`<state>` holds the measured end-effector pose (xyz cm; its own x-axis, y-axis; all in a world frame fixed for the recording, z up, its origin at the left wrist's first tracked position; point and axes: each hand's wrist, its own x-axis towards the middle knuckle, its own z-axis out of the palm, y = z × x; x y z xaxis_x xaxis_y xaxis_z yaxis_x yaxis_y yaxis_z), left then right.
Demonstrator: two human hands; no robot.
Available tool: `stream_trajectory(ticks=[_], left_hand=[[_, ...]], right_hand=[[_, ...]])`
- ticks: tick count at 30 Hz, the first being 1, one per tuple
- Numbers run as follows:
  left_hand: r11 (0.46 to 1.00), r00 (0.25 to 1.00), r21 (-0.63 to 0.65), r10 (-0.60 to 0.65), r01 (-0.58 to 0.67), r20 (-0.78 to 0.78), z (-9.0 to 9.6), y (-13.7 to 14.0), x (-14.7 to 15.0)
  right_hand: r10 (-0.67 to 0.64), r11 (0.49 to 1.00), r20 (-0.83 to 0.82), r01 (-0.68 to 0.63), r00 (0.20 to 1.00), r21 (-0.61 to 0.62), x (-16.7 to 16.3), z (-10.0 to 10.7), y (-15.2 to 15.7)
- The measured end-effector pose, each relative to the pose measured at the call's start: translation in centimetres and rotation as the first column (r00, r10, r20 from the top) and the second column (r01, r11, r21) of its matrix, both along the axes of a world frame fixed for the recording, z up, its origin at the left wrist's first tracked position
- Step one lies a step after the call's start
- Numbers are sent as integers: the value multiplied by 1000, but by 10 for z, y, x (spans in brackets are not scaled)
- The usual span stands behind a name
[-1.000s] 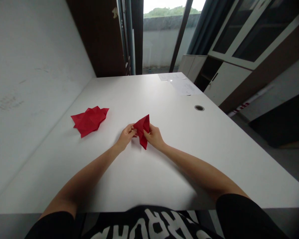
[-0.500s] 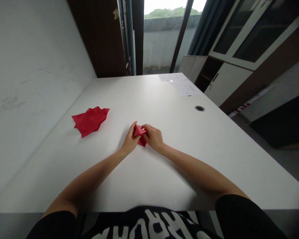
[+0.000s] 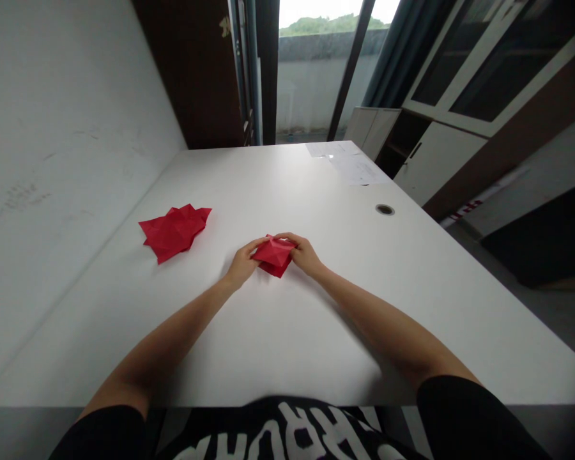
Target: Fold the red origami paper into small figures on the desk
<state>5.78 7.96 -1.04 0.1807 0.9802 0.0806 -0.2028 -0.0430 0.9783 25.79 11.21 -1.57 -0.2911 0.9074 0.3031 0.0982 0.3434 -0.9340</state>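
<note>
Between my two hands is a small folded red paper (image 3: pixel 275 255), creased into layered, pointed flaps, just above or on the white table; I cannot tell which. My left hand (image 3: pixel 243 260) pinches its left edge, fingers along the back. On the opposite edge, my right hand (image 3: pixel 303 253) grips the paper, its fingers reaching over the far side and partly hidden. Off to the left lies a larger piece of creased red paper (image 3: pixel 175 233) with several pointed corners, touched by neither hand.
The white table (image 3: pixel 249 351) runs along a white wall (image 3: pixel 67 160) on the left. Printed sheets (image 3: pixel 357 169) lie at its far right corner. A round cable hole (image 3: pixel 384 209) is set into the tabletop at right. Cabinets (image 3: pixel 441 163) stand beyond the right edge.
My hands have moved apart, with the right one shifting to the right. The small red paper is now spread wider and flatter between them, showing more of its surface.
</note>
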Motion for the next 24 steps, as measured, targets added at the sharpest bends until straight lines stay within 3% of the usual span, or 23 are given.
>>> stream_trajectory(ticks=[4,9,12,15,19,22,24], left_hand=[[981,988,-151,-110,125,108,3,4,-8],[985,997,-166,-43,54,69,-8,14,-17],[994,1000,-105,5,-6,-9,-15,20,-22],[998,983,28,54,-50,-175,-17,23,-27],[969,882,247,127,-13,-454,-18,24,-36],[933,763,347,157,93,-627,-23,25,-40],[919,686,341,119,199,-718,-27,26,-42]], right_hand=[[115,989,-137,-126,984,-75,4,-5,8],[190,974,-128,-203,973,-99,9,-9,13],[218,976,-3,-218,976,-19,14,-12,16],[114,973,227,-155,967,170,18,-15,19],[-2,888,536,-245,844,388,18,-20,18],[-21,835,660,-350,751,425,15,-22,15],[-41,820,691,-370,722,436,12,-23,13]])
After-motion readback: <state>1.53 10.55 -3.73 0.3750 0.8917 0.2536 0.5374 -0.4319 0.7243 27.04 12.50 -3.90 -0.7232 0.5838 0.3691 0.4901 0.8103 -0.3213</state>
